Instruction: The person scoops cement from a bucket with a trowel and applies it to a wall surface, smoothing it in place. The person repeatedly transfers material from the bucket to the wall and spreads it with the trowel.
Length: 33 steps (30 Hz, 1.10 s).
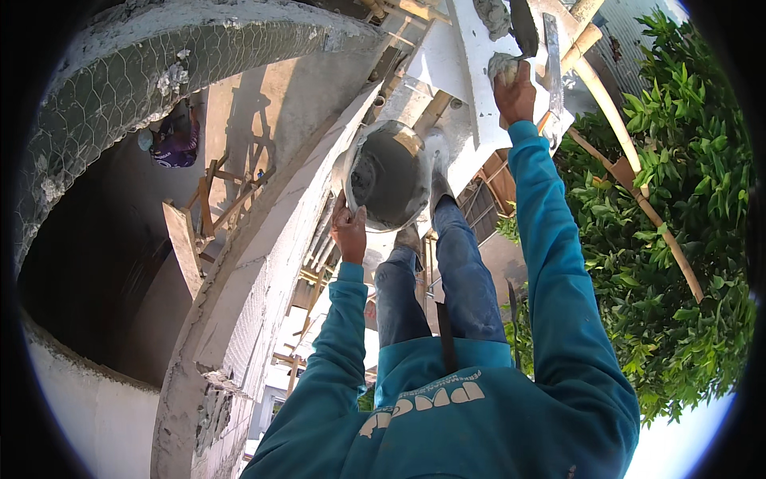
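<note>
My left hand [349, 231] grips the near-left rim of a round bucket [349, 172], thumb and fingers closed on its edge. Wet grey mortar [391, 180] lies inside it, and pale mortar coats the rim. My right arm reaches far ahead to a white board. There my right hand [515, 94] is closed around the mortar-caked handle of a trowel [523, 30], whose dark blade points away from me. Beside the blade sits a lump of grey mortar [493, 16]. Right of this hand lies a long, flat, mortar-smeared metal blade [552, 68], with something orange at its near end.
My feet stand high on a narrow support beside the bucket. A long concrete wall edge [255, 279] runs along my left. Past it, a person [177, 144] is below near a wooden trestle [185, 247]. Wire mesh [112, 104] covers a curved beam. Bamboo poles [610, 112] and leafy branches [678, 184] fill the right.
</note>
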Motion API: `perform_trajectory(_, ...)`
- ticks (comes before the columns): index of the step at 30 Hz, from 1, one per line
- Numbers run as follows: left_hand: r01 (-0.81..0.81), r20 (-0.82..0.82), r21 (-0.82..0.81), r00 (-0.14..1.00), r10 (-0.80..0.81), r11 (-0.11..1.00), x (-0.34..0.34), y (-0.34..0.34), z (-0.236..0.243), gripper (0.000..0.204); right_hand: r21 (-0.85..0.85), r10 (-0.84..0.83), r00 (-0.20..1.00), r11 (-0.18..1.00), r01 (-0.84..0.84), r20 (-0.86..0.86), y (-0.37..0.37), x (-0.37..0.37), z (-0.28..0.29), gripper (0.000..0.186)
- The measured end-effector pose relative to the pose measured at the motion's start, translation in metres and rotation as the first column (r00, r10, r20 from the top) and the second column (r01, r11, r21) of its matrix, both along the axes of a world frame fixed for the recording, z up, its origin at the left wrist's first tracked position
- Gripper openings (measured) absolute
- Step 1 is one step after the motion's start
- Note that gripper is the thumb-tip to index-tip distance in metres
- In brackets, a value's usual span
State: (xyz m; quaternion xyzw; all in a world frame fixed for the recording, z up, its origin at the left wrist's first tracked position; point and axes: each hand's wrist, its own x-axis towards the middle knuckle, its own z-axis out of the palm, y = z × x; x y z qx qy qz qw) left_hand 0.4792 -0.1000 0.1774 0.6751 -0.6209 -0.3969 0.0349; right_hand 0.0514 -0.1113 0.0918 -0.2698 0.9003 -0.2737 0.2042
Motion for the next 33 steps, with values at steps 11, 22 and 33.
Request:
perform_trajectory(11,-0.394,0.410,0.244,0.870,0.274,0.886,0.128,0.076,-0.062,0.035,0.090,-0.214,0.906,0.977,0.194,0.366,0.123,0.077,0.003,0.037)
perform_trajectory(22,0.037,0.441,0.597,0.819,-0.366,0.802,0.296,0.229,-0.119,0.026,0.074,-0.296,0.841,0.953,0.295,0.454,0.145,0.145,-0.019,0.032)
perform_trajectory(33,-0.307,0.166,0.632,0.950,0.263,0.711,0.306,0.364,-0.168,0.041,-0.007,-0.351,0.742,0.902,0.432,0.572,0.152,0.152,-0.009,0.018)
